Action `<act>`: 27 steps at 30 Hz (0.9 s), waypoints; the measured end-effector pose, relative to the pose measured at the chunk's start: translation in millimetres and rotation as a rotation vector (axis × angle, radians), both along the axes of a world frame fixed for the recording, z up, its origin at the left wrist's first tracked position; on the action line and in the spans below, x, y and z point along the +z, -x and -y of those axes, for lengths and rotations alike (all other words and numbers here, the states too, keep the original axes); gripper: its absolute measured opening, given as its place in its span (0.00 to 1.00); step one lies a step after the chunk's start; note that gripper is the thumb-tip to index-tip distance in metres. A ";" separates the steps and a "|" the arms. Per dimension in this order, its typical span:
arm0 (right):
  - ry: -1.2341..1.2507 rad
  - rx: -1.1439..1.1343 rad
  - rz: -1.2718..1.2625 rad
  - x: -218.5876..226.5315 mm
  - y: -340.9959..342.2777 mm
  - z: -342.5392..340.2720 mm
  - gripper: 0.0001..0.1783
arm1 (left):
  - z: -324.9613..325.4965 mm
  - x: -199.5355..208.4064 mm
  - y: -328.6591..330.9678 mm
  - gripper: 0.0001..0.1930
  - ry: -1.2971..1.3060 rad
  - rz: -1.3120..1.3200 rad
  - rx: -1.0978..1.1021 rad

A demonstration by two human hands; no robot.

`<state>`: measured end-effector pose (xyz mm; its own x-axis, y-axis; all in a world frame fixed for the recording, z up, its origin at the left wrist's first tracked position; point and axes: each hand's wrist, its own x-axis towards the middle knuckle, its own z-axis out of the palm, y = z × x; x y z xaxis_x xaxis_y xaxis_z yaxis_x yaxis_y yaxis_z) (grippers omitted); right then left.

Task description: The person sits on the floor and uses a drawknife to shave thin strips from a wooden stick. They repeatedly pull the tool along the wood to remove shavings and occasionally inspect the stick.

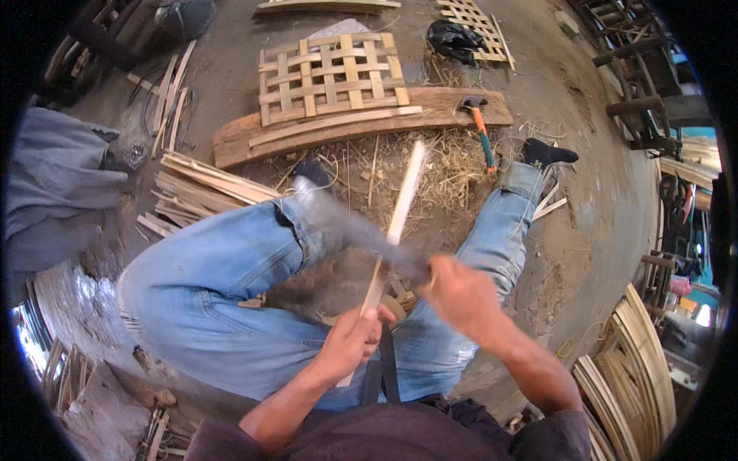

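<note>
My left hand (354, 339) is closed round the lower part of a pale, flat wooden strip (405, 196), which points up and away between my legs. In my right hand (463, 298) is the handle end of a long, broad-bladed knife (346, 223), smeared by motion. Its blade reaches up to the left and crosses the strip a little above my left hand; whether it touches the wood I cannot tell. Beyond my feet, a woven lattice panel (329, 74) of similar strips leans on a thick wooden plank (234, 144).
An orange-handled hammer (482, 132) rests against the plank's right part. Curly shavings (434, 173) cover the ground between my feet. Loose strips (204, 192) lie by my bent left leg. Bundled strips (634, 361) stand at the right. Further off are a black plastic bag (453, 40) and another lattice (488, 27).
</note>
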<state>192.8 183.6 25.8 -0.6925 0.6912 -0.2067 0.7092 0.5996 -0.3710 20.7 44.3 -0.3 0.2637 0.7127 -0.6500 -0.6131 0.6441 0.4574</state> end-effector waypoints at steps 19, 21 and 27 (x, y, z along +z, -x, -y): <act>-0.121 0.148 0.207 -10.4 -25.9 -9.1 0.08 | 8.5 4.2 -21.5 0.12 0.127 0.213 -0.002; -0.106 -0.146 0.247 -18.3 -36.1 -41.9 0.08 | 13.3 4.1 -21.1 0.12 0.145 0.237 -0.022; 0.026 0.278 0.254 -4.1 -31.7 16.1 0.08 | 13.5 -0.2 -23.6 0.11 0.226 0.197 -0.028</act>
